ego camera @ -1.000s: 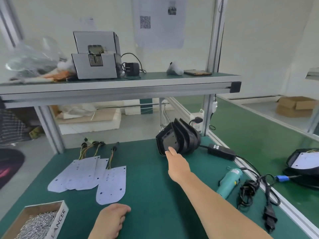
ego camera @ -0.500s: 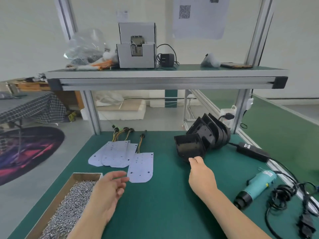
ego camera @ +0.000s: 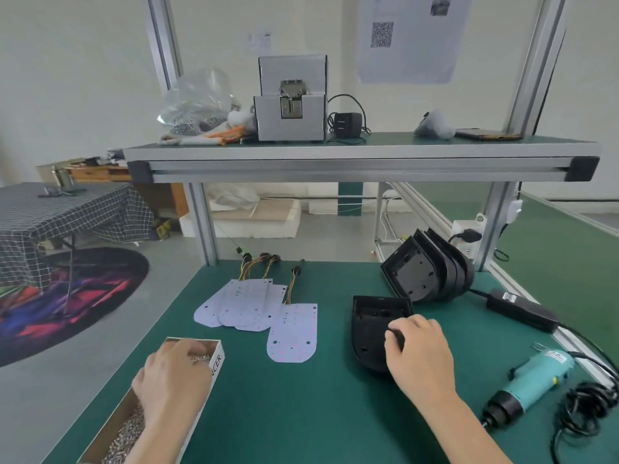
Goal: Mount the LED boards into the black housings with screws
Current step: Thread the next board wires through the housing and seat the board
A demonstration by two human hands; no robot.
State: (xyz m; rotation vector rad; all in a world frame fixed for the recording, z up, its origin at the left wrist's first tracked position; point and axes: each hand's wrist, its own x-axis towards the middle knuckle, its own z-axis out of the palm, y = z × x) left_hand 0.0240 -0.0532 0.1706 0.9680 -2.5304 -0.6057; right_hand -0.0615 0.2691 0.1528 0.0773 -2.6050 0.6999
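Observation:
One black housing (ego camera: 370,326) lies flat on the green bench, open side up, and my right hand (ego camera: 418,360) grips its right edge with curled fingers. A stack of more black housings (ego camera: 432,272) leans on its side behind it. White LED boards (ego camera: 292,333) with coloured wires lie mid-bench, one apart from an overlapped group (ego camera: 239,304). My left hand (ego camera: 172,380) reaches down into the cardboard box of screws (ego camera: 129,433), its fingers curled among them; what they hold is hidden.
A teal electric screwdriver (ego camera: 529,383) with tangled black cable lies at the right. A black power adapter (ego camera: 521,313) sits near the right rail. An aluminium shelf (ego camera: 355,162) overhead carries a grey screw feeder (ego camera: 291,105) and bags.
My right hand pulled one housing off the stack and laid it flat nearer to me. My left hand went from hovering above the bench into the screw box.

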